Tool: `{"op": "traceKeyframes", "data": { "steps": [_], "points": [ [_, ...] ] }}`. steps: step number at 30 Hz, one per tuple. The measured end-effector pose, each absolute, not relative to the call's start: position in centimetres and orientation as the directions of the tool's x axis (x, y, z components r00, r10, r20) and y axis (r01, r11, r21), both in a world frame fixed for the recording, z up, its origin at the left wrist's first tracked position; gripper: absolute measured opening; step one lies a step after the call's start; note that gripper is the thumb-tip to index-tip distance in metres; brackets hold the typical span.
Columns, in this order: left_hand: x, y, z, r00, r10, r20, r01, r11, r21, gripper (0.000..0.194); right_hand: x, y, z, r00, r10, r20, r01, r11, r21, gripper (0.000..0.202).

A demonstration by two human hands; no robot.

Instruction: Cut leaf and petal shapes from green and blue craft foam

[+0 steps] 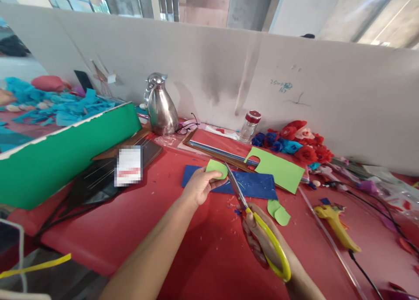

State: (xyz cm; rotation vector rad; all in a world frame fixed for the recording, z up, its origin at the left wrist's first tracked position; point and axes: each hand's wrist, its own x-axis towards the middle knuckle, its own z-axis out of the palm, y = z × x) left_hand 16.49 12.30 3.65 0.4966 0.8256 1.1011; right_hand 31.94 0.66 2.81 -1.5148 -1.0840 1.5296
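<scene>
Between the thumb and fingers of my left hand (203,183) is a small light-green piece of paper (216,168) with a rounded edge. My right hand (260,232) grips a pair of scissors (238,191) with yellow handles. The blades point up and away, their tips close beside the green piece; I cannot tell whether they touch it. Below both lies a dark blue sheet (262,184). Light-green cut pieces (281,215) rest on the red table just right of the scissors. A larger light-green sheet (281,169) with a curved notch lies behind them.
On the right lie a yellow glue gun (337,225) with a black cord and paper flowers (304,145). A steel jug (162,110) and a glass jar (249,127) stand along the white partition (209,64). A green divider (72,151) and a black bag (101,177) are at left.
</scene>
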Motion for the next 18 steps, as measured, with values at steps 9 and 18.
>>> {"op": "traceKeyframes", "data": {
  "steps": [9, 18],
  "points": [
    [16.4, 12.3, 3.9, 0.174, 0.919, -0.354, -0.590, 0.385, 0.710, 0.010, 31.6, 0.4, 2.7, -0.026, 0.932, -0.362, 0.067, -0.360, -0.931, 0.055],
    [16.4, 12.4, 3.9, 0.093, 0.941, -0.324, -0.530, 0.323, 0.784, 0.014, 33.2, 0.8, 0.9, -0.118, 0.938, -0.327, -0.064, -0.336, -0.940, 0.056]
  ]
}}
